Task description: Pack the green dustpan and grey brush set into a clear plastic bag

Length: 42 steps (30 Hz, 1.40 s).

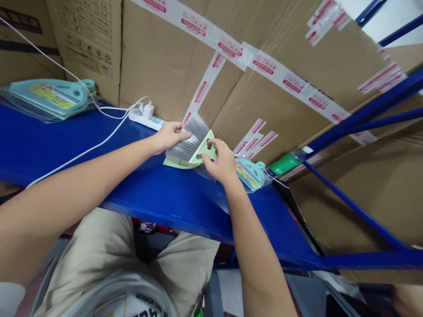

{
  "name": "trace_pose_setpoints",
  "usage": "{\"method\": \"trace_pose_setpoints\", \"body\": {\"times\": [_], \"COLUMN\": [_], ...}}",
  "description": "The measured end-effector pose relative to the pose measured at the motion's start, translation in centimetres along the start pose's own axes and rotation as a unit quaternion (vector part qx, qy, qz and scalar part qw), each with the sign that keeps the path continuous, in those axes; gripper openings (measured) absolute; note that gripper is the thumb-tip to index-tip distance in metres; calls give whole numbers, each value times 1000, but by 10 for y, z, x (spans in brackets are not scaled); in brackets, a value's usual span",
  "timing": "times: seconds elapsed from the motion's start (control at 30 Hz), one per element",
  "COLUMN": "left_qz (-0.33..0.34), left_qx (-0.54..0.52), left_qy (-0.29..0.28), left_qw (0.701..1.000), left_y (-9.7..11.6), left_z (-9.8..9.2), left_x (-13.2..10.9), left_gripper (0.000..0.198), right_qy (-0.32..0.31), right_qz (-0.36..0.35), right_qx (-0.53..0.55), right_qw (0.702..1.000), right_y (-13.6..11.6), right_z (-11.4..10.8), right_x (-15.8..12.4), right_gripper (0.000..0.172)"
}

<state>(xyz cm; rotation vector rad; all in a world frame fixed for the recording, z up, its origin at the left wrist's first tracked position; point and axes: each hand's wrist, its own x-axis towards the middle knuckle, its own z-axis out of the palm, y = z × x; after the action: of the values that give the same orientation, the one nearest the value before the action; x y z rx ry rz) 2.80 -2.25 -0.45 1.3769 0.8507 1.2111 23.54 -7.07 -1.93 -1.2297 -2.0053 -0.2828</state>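
A small hand brush (202, 149) with a pale green head and grey bristles is held up over the blue shelf. My right hand (220, 160) grips its green part, with thumb and fingers at the holes. From the other side, my left hand (171, 136) has its thumb and fingers on the grey bristles (183, 143). Directly beneath the brush lies a pale green dustpan (180, 163), partly covered by it. Clear plastic wrapping shows beside the dustpan, under my right hand.
On the blue shelf (158, 193), a bagged light-blue dustpan set (49, 94) lies left and another bagged set (251, 172) right. A white power strip (145, 118) with cables stands behind my left hand. A green-labelled bottle (286, 164) lies near the blue frame. Large cardboard boxes (264, 101) form the back.
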Motion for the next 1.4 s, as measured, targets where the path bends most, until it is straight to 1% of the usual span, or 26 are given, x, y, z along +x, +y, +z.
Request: {"method": "trace_pose_setpoints", "body": {"times": [0.1,0.2,0.3,0.37,0.4,0.47,0.57,0.63,0.73,0.8,0.87,0.97,1.07,1.2,1.3,1.33,1.4], "left_qz": [16,8,-8,-15,-20,-33,-59,-78,-92,-84,-75,-60,-17,57,79,82,94], "left_qx": [12,12,9,22,36,77,149,180,194,198,218,275,351,444,494,507,522], "left_qy": [5,10,35,59,69,80,85,89,123,144,146,121,75,-33,-127,-151,-176], "left_qw": [1000,1000,999,998,997,993,983,977,969,966,962,952,933,894,856,845,829], "left_y": [-3,-3,-2,-2,-3,-4,-4,-3,0,-1,-4,-10,-15,-19,-23,-25,-28], "left_z": [-1,-2,-2,-3,-3,-3,-3,-4,-8,-12,-17,-21,-22,-20,-19,-19,-18], "left_x": [2,2,3,3,4,4,5,5,8,11,14,18,17,13,11,10,11], "left_gripper": [21,19,11,8,7,8,17,20,9,16,24,23,24,32,31,31,31], "right_qy": [-6,-10,-23,-51,-71,-113,-162,-175,-185,-194,-205,-217,-227,-240,-239,-236,-227], "right_qz": [6,28,54,61,62,68,101,121,132,137,141,124,109,124,126,126,126], "right_qx": [12,36,45,41,35,16,-17,-28,-35,-39,-46,-56,-72,-102,-100,-95,-77], "right_qw": [1000,999,997,996,995,991,981,977,973,970,967,967,965,957,958,959,963], "right_y": [1,5,11,14,15,17,18,20,25,28,30,33,32,27,28,30,35], "right_z": [-1,-2,-4,-5,-5,-5,-5,-5,-5,-3,-1,2,5,8,12,13,15], "right_x": [0,0,1,2,3,5,9,10,11,11,11,10,10,10,7,6,4], "right_gripper": [24,24,40,50,52,47,39,38,36,36,37,37,38,40,39,39,38]}}
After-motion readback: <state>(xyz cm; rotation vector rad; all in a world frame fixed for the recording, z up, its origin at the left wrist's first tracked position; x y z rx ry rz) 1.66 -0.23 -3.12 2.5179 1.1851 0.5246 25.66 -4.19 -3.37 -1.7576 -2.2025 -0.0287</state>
